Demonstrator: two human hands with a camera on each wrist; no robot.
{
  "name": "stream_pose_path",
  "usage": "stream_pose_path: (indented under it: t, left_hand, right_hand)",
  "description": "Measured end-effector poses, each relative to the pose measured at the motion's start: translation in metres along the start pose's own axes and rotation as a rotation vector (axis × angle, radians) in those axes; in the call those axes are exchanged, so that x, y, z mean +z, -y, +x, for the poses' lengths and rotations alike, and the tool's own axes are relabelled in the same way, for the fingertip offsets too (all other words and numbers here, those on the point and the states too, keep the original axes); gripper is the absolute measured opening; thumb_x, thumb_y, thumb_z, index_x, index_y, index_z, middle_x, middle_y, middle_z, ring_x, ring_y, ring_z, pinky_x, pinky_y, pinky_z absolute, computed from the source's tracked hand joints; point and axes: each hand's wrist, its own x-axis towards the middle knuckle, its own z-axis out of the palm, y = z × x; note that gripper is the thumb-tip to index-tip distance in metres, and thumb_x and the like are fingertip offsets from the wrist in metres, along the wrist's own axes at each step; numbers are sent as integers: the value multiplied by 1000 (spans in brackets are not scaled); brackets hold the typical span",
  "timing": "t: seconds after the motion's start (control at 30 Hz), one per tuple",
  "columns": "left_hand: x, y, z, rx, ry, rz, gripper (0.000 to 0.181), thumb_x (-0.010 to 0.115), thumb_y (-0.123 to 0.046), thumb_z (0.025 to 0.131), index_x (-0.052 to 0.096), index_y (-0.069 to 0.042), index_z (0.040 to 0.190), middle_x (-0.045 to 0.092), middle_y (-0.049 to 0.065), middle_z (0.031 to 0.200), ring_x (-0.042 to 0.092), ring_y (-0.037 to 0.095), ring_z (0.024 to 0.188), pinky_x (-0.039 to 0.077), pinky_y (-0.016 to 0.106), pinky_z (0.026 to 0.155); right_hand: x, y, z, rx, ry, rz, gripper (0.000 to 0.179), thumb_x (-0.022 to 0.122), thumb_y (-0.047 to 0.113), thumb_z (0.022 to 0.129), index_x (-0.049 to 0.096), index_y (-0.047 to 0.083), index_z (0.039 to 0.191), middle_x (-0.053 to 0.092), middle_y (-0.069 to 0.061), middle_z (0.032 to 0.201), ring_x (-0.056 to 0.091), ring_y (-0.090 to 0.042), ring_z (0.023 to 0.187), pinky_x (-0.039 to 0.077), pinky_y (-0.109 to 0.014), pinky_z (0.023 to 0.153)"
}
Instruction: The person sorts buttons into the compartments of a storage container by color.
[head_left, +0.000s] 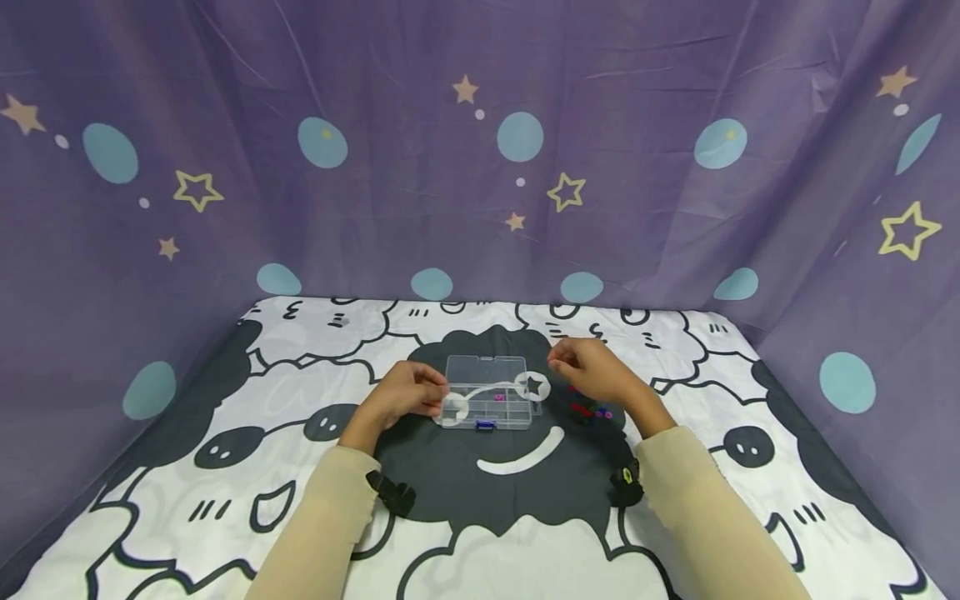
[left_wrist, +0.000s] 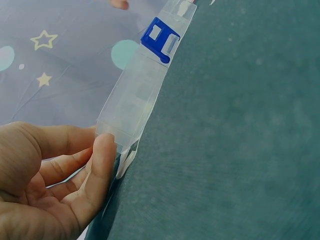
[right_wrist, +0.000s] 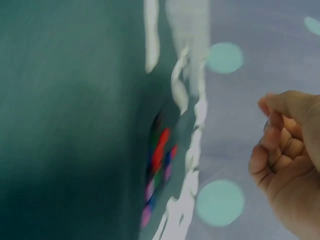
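A clear plastic compartment box with a blue latch lies on the dark part of the cloth, its lid raised at the back. One small pink piece sits in a compartment. My left hand grips the box's left front corner between thumb and fingers. To the right of the box, my right hand is raised with curled fingers, thumb and index tips close together; whether they pinch something tiny I cannot tell. Small red, blue and pink pieces lie scattered below it.
A sheep-patterned cloth covers the table. Purple curtains with stars and dots hang behind and at both sides. A black wrist camera is strapped to the left sleeve, another to the right.
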Motion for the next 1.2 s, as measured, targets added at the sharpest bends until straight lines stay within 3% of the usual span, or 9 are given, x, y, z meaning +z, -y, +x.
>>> stream_pose_path:
  t: [0.3, 0.47, 0.83, 0.97, 1.2]
  left_hand:
    - [1, -1, -2, 7, 8, 14, 28, 70, -2, 96, 64, 12, 119, 68, 21, 101, 71, 20, 69, 64, 33, 65]
    - [1, 1, 0, 6, 5, 20, 25, 69, -2, 96, 65, 11, 117, 68, 21, 101, 70, 19, 70, 64, 31, 65]
    - [0, 0, -2, 1, -1, 15, 24, 70, -1, 96, 65, 10, 116, 69, 21, 101, 70, 20, 69, 64, 32, 65]
    - [0, 1, -1, -7, -6, 9, 22, 70, 0, 95, 66, 9, 114, 69, 19, 99, 70, 20, 69, 64, 31, 64]
    - [0, 1, 0, 11, 2, -1, 22, 70, 0, 95, 65, 11, 114, 69, 21, 100, 70, 19, 68, 64, 31, 64]
  right_hand:
    - [2, -46, -2, 22, 48, -51, 13, 64, 13, 102, 72, 2, 104, 72, -4, 86, 61, -11, 72, 54, -36, 70]
    - [-1, -61, -7, 21, 97, -86, 9, 65, 9, 100, 72, 4, 97, 71, -1, 81, 59, -9, 69, 53, -34, 69]
    - [-9, -82, -7, 17, 250, 15, 1, 70, 1, 94, 71, 2, 93, 68, 2, 75, 54, -9, 62, 47, -24, 58]
    - [-9, -85, -7, 2, 272, 64, 6, 74, 4, 92, 71, -1, 92, 69, 0, 75, 55, -8, 61, 47, -23, 56]
    - [-11, -86, -8, -67, 269, 18, 6, 75, 3, 92, 75, 8, 88, 68, 3, 71, 53, -3, 59, 46, -21, 56]
